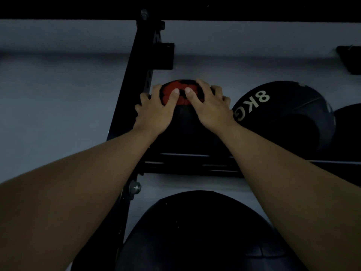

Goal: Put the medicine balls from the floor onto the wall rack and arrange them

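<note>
A black medicine ball with a red patch [182, 133] sits on the upper rail of the black wall rack [187, 163], at its left end beside the upright post. My left hand [156, 110] lies spread over the ball's top left. My right hand [207, 106] lies spread over its top right, and both thumbs rest on the red patch. To its right on the same rail sits a black ball marked 8KG [283, 114]. A further dark ball [347, 130] shows at the right edge. A large black ball [205, 231] sits on the level below.
The rack's black upright post [136, 90] with bolts runs down the pale wall [58, 94] just left of my hands. A black bracket [165, 55] sticks out of the post above the ball. Another dark mount [351, 59] hangs at the upper right.
</note>
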`<state>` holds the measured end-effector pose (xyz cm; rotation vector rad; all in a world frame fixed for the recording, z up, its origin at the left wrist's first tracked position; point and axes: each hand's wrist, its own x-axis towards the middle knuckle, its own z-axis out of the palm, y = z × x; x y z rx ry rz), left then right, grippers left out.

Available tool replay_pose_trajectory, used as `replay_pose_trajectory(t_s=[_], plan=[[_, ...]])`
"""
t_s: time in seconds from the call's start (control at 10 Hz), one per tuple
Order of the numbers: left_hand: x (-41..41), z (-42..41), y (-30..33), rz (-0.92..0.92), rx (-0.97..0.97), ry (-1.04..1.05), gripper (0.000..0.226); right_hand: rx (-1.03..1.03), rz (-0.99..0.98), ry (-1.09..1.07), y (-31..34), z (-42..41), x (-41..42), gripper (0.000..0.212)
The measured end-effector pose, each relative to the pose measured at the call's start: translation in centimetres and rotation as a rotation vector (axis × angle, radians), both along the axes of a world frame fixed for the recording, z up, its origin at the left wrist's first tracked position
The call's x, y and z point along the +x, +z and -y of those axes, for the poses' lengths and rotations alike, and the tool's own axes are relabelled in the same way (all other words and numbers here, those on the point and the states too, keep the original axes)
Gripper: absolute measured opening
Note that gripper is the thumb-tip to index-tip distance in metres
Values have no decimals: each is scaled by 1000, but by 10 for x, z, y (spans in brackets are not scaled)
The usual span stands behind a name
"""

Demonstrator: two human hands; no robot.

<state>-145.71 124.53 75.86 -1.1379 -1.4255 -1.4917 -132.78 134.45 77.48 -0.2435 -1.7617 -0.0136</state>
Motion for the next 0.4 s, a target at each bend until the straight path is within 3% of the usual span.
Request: replay_pose_trajectory(t_s=[0.2,0.4], plan=[[17,6,-2,2,-91,290,79,-33,76,-6,-6,7,8,72],[46,20,-13,60,-196,358,73,-37,162,-14,-14,15,47,66]])
